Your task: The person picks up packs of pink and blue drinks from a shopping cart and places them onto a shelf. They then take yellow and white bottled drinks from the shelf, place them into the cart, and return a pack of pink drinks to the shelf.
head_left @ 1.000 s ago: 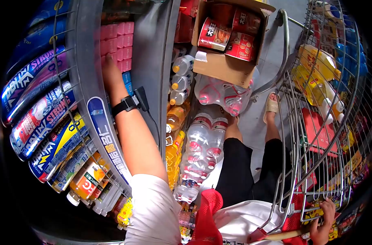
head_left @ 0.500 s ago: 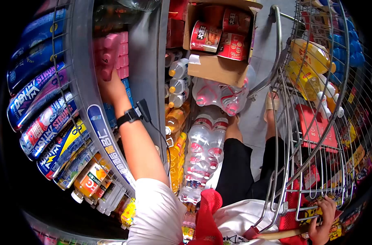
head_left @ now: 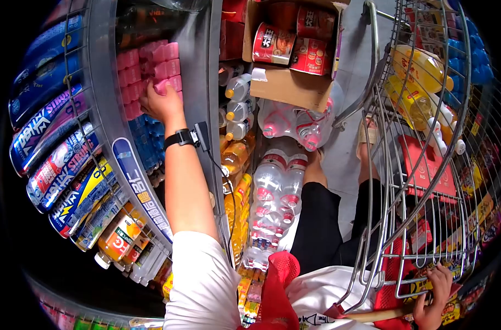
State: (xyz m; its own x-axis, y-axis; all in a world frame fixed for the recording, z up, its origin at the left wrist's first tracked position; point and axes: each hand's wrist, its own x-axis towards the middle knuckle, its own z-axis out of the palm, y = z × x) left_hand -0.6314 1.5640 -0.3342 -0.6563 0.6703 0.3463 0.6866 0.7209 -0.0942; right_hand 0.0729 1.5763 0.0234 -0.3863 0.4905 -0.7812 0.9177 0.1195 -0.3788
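Observation:
Inside the shelf, my left hand (head_left: 162, 103) has its fingers curled on the nearest of the pink bottles (head_left: 160, 59), which are packed in rows. The fingertips are partly hidden against the bottle. Just below lie blue bottles (head_left: 144, 135). A black band with a small device (head_left: 185, 137) is on my left wrist. At the lower right, my right hand (head_left: 435, 294) is closed around the handle (head_left: 374, 315) of a wire shopping cart (head_left: 385, 220).
The cart holds yellow bottles (head_left: 409, 104) and a red packet (head_left: 426, 165). An open carton (head_left: 290, 88) of red cup noodles sits on wrapped large bottles (head_left: 300, 124). Cans (head_left: 55, 129) line the left. My legs stand beside more bottle packs (head_left: 275, 192).
My left hand has come towards me and slightly right, off the tilted pink bottles it held, onto the nearer end of the right rows. My right hand stays at the cart handle.

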